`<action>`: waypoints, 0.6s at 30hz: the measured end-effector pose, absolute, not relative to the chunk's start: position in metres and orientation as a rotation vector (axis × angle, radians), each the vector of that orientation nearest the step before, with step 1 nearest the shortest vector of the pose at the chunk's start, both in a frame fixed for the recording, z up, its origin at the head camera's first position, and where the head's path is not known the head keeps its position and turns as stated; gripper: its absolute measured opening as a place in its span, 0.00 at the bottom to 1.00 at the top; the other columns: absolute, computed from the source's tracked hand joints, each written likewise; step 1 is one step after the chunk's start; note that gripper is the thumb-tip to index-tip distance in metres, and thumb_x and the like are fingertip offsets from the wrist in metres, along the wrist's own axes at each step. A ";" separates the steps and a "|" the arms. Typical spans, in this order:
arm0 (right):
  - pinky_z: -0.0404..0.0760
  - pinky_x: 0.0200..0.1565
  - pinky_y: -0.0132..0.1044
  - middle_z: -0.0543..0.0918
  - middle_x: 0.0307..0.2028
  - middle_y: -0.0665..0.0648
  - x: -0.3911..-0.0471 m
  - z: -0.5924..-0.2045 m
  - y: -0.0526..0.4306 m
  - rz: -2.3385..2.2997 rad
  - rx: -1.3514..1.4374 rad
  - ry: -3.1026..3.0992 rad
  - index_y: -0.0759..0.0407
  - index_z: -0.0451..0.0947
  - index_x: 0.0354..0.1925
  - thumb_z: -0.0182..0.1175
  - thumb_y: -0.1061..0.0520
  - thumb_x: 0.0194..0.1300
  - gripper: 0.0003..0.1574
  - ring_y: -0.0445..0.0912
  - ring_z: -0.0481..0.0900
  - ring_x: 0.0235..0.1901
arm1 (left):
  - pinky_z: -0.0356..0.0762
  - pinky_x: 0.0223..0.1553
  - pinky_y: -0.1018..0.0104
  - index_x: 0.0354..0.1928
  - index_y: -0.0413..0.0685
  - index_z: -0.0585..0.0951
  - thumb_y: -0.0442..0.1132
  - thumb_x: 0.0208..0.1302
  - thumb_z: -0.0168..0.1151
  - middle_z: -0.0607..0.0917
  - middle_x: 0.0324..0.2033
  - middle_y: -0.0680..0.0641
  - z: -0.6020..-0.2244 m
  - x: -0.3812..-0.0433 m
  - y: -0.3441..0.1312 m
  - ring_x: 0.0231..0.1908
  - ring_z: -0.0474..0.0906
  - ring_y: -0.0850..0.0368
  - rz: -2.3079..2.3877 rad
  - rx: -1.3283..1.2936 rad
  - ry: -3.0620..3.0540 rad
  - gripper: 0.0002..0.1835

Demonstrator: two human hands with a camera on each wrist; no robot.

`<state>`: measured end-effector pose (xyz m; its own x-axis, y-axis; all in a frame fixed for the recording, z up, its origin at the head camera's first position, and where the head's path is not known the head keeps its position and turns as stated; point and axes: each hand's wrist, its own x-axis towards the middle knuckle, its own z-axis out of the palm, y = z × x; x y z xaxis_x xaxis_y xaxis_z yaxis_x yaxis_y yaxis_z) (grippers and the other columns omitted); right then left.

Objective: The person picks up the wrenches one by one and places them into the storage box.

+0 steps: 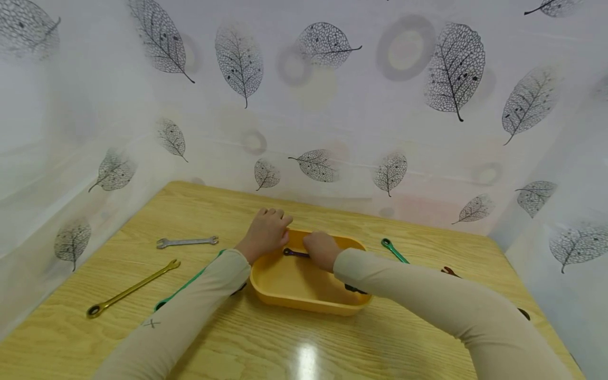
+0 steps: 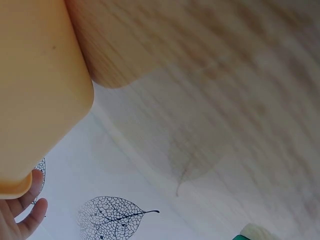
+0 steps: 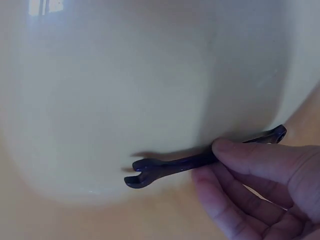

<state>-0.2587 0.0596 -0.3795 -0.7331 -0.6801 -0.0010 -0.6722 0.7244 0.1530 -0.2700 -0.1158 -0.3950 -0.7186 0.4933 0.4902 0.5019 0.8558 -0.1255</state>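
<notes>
- Right hand: you're pinching a dark wrench inside the tray, unreleased
- Left hand: gripping its rim
- Likely remaining: silver wrench, gold wrench, green wrench lying outside

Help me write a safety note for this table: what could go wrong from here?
The dark purple metal double-ended wrench is pinched mid-shaft by the right hand, so it might swivel and strike the yellow-orange, round-cornered tray. The left hand grips one side of the tray; an uneven tug could shift or tip it. The beige fabric right sleeve hides part of the green metal wrench on the right, so it may get knocked unseen.
</notes>
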 end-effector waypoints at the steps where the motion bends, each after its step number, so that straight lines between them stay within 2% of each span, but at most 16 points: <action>1: 0.80 0.29 0.40 0.80 0.23 0.57 -0.259 -0.380 0.059 -0.226 1.118 -2.877 0.61 0.73 0.23 0.57 0.67 0.61 0.10 0.50 0.80 0.26 | 0.74 0.39 0.54 0.39 0.48 0.79 0.39 0.54 0.62 0.81 0.30 0.45 -0.395 -0.270 -0.116 0.34 0.79 0.49 -0.023 -0.726 -2.511 0.10; 18: 0.79 0.26 0.38 0.80 0.22 0.57 -0.263 -0.382 0.057 -0.265 1.094 -2.906 0.61 0.72 0.21 0.57 0.68 0.61 0.12 0.49 0.81 0.25 | 0.74 0.39 0.55 0.42 0.47 0.81 0.40 0.54 0.62 0.82 0.33 0.45 -0.390 -0.266 -0.114 0.34 0.79 0.49 -0.021 -0.717 -2.532 0.12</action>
<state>-0.2626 0.0570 -0.3820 -0.7534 -0.6565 -0.0363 -0.6523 0.7393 0.1672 -0.2663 -0.1145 -0.3900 -0.7338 0.4870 0.4736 0.4949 0.8608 -0.1183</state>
